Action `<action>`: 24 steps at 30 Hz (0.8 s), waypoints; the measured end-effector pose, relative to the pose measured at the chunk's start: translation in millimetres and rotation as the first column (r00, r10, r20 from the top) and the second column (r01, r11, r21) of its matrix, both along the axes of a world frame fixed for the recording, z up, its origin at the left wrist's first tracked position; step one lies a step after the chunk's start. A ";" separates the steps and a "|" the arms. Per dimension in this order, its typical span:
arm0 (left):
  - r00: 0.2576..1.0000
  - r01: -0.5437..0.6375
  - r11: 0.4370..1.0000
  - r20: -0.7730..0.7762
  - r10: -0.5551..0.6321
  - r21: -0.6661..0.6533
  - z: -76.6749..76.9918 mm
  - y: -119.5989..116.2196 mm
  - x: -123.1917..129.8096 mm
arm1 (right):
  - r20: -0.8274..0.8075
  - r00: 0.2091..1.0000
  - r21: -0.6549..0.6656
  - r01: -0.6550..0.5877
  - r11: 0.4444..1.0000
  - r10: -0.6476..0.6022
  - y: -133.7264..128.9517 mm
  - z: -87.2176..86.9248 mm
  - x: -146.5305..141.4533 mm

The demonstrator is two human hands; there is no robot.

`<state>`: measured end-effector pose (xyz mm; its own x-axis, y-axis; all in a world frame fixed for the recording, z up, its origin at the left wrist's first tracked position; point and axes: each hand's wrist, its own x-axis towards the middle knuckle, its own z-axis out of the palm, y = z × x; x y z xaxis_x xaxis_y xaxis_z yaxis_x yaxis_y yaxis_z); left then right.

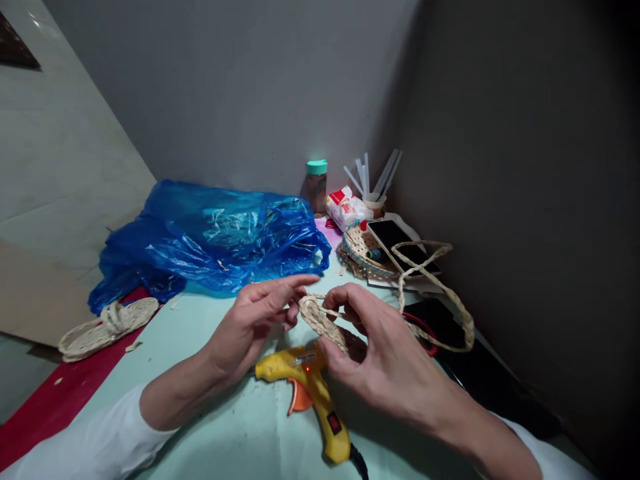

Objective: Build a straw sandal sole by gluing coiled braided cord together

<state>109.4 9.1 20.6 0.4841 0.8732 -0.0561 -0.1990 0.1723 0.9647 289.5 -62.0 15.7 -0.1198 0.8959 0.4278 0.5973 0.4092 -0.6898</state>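
Note:
Between my hands, near the middle of the view, is a small coiled piece of braided straw (320, 319), tilted on edge. My right hand (375, 340) grips it between thumb and fingers. A loose straw braid (463, 310) runs from there and loops out to the right. On the coil's other side, my left hand (257, 320) has its fingers apart, with the fingertips near the coil's left end. Beneath the hands a yellow glue gun (317, 383) with an orange trigger and a lit red light lies on the table.
Blue plastic bags (220, 233) fill the back left. A woven straw sole (110, 328) lies at the left on red cloth. Behind are a jar (317, 190), a tissue pack (347, 208), a basket (357, 248) and a tablet (395, 240). Walls stand behind and right.

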 end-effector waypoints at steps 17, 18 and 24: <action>0.914 -0.157 0.847 -0.251 0.319 0.507 -0.5 20.1 -11.6 | 0.285 0.943 0.484 0.013 0.875 -0.172 5.7 -8.1 9.2; 0.908 -0.120 0.841 -0.284 0.308 0.527 -0.3 15.9 -11.2 | 0.304 0.933 0.530 0.004 0.848 -0.195 6.2 -8.7 9.7; 0.888 0.044 0.876 -0.421 0.187 0.481 -6.7 -3.8 -15.5 | 0.390 0.867 0.716 -0.075 0.694 -0.309 4.7 -12.0 13.6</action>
<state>93.9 5.3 13.9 0.4419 0.8802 0.1728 0.2734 -0.3157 0.9086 303.1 -57.2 3.7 -0.3814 0.3813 0.8421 0.8271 0.5476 0.1267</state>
